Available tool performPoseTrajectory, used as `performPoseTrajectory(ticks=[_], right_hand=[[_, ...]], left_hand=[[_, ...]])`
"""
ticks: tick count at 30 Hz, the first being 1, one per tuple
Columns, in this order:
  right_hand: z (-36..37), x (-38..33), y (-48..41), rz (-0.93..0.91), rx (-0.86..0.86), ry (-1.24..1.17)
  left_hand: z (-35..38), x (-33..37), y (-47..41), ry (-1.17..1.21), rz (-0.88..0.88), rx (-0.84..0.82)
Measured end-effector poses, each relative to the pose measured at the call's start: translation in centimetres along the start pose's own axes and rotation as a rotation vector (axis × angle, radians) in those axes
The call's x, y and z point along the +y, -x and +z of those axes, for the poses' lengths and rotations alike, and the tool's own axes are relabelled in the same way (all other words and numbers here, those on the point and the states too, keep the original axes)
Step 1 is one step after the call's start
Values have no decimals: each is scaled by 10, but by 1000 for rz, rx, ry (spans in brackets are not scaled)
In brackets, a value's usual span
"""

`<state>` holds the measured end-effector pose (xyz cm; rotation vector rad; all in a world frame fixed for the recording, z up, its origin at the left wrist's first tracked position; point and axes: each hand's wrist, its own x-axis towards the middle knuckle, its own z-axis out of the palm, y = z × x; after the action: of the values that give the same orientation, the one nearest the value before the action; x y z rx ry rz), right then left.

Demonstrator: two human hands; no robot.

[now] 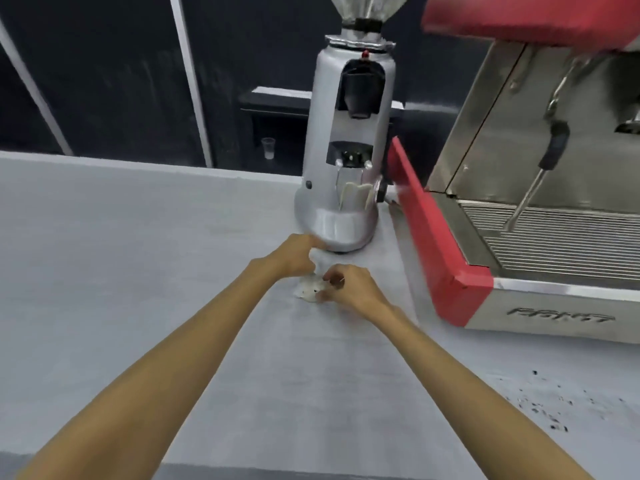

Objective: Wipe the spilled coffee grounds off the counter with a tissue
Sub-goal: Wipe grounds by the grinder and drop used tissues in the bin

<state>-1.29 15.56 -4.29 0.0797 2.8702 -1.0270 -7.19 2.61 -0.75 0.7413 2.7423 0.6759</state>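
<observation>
A crumpled white tissue (310,289) with dark specks lies on the grey counter (138,258), just in front of the coffee grinder's base. My left hand (298,254) pinches its upper end next to the grinder. My right hand (349,285) grips its lower right side with curled fingers. Scattered dark coffee grounds (543,407) lie on the counter at the lower right, well away from both hands.
The silver coffee grinder (343,161) stands directly behind my hands. A red and steel espresso machine (519,202) fills the right side, its corner close to my right hand. A small clear cup (268,147) sits behind the counter. The counter's front edge runs along the bottom.
</observation>
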Motion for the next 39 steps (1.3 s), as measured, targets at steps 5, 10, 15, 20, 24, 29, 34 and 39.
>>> performPoseTrajectory(ticks=[5,10,15,20,24,29,34,39], right_hand=[[13,-8,0,43,57,56],[22,-11,3,40,87,116],[12,-2,18,81,150,-20],[-12,18,49,117,236,-82],[-34,42,92,164,248,-60],[-69,89,171,233,251,-48],[-115,163,272,321,323,-23],[-155,254,372,462,399,-83]], left_hand=[[12,-22,-18,-97,81,-130],[12,-39,-21,-97,72,-63],[4,-42,-16,-132,61,-71],[5,-8,4,-131,162,-156],[18,44,20,-216,276,-268],[51,144,49,-312,439,-361],[118,255,84,-328,505,-401],[203,363,104,-240,572,-404]])
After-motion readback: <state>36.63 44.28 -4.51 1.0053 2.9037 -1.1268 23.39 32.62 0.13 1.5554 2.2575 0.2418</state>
